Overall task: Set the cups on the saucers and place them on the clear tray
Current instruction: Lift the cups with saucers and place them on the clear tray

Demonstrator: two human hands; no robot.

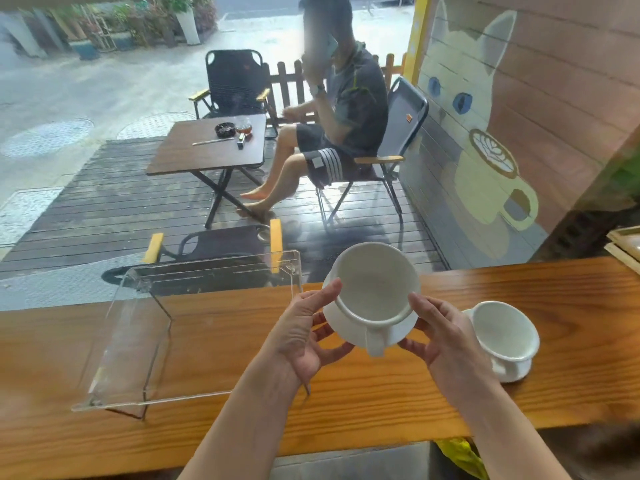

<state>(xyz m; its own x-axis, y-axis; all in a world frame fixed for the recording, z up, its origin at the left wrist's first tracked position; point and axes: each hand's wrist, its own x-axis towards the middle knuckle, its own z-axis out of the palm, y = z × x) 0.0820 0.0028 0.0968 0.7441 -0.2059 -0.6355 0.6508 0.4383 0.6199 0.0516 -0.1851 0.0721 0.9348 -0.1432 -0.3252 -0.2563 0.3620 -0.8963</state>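
A white cup (pixel 375 282) sits on a white saucer (pixel 337 320), both lifted above the wooden counter and tilted toward me, handle pointing at me. My left hand (pixel 304 336) grips the saucer's left edge, thumb on the cup's rim. My right hand (pixel 441 336) holds the saucer's right edge. A second white cup (pixel 504 330) rests on its saucer (pixel 516 374) on the counter at the right, just beyond my right hand. The clear tray (pixel 131 341) lies on the counter to the left with nothing in it.
The wooden counter (pixel 346 407) runs along a window. Outside, a person sits on a folding chair beside a small table on a deck. Pale wooden frames (pixel 625 245) sit at the counter's far right end.
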